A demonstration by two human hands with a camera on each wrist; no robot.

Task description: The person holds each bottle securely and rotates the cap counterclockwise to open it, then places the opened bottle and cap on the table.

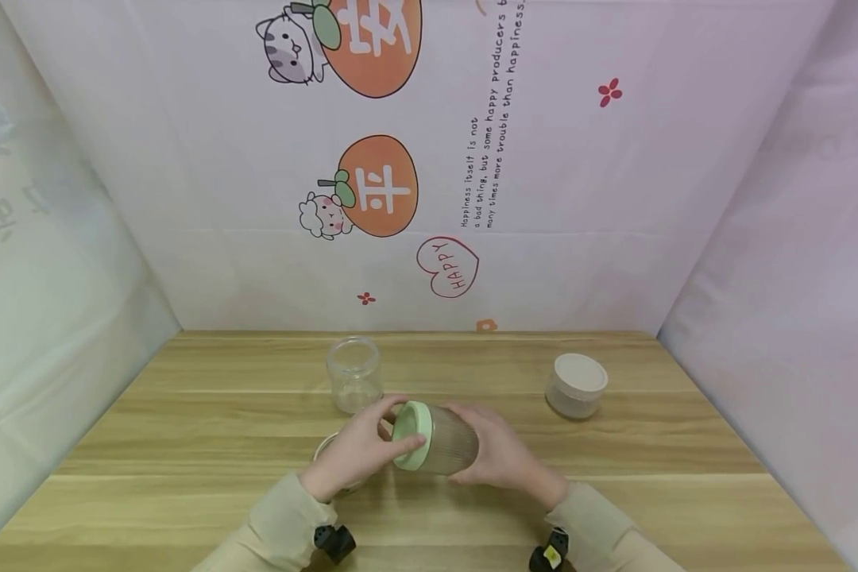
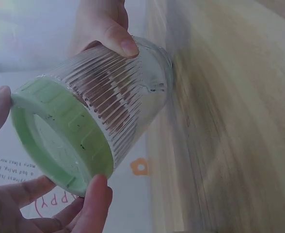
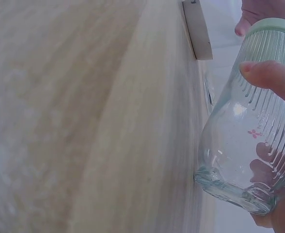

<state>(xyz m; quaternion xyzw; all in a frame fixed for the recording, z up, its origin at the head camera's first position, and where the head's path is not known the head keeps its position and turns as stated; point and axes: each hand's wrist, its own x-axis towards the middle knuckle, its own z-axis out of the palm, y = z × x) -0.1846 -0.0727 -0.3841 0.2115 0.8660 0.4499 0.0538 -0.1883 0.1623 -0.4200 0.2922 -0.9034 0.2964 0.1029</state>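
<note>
Left fingers (image 2: 96, 204) and right fingers (image 3: 271, 77) curl inward, facing each other

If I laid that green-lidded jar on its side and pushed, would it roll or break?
The jar would probably roll, because its body is round. It might crack if it fell, since its clear, shiny walls look like glass. The ridges may help grip, but the smooth end could be slippery.

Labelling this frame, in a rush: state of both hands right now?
Left hand: holding the green lid by its rim.
Right hand: holding the ribbed glass jar.
</note>
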